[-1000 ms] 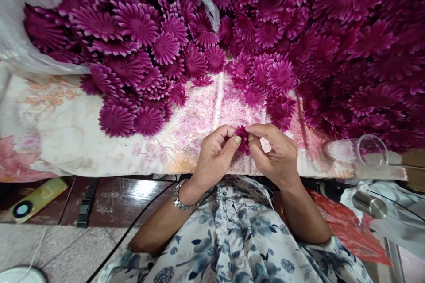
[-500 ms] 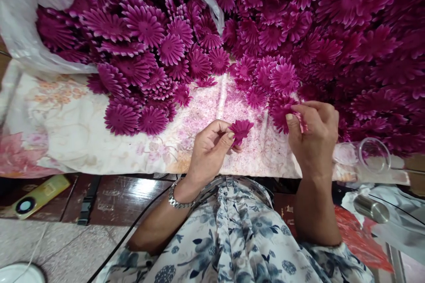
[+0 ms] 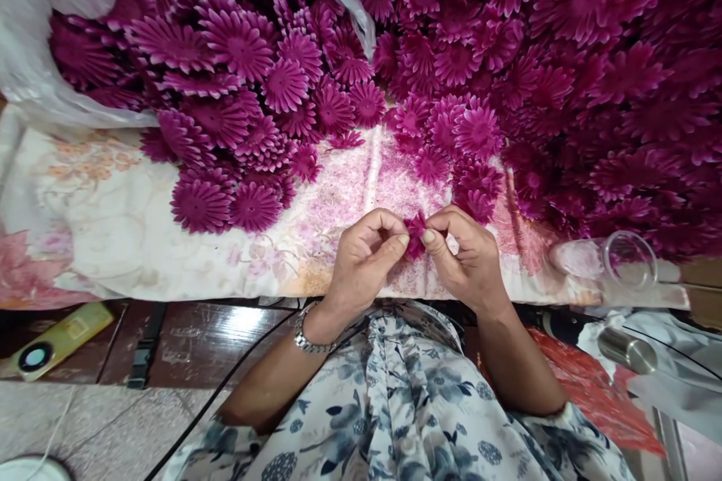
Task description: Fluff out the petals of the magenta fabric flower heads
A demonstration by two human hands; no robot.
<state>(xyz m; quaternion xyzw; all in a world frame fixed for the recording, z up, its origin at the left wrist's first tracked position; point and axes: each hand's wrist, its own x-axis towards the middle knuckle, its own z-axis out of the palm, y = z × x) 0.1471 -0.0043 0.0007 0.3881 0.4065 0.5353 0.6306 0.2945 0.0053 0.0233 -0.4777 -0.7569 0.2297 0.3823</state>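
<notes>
Between my two hands is a small magenta artificial flower [image 3: 416, 235], just above the near part of the cloth. My left hand [image 3: 366, 259] pinches its left side with thumb and forefinger. From the other side, the thumb and forefinger of my right hand [image 3: 465, 255] grip its petals; my fingers partly cover the flower. Straight ahead, a small cluster of magenta flower heads [image 3: 477, 131] lies on the cloth. To the left, more flower heads [image 3: 256, 205] are heaped at the mouth of a clear plastic bag [image 3: 84, 109].
A flowered cloth [image 3: 124, 233] covers the table. A large pile of flower heads [image 3: 609, 98] fills the right side. Near the right edge lies a clear plastic cup [image 3: 629, 259]. Below are a yellow phone-like object [image 3: 65, 342], a metal cylinder [image 3: 627, 351] and a red plastic bag [image 3: 592, 391].
My right hand has moved left, away from the flower cluster, and now grips the flower in my left hand. My left hand has stayed nearly in place.
</notes>
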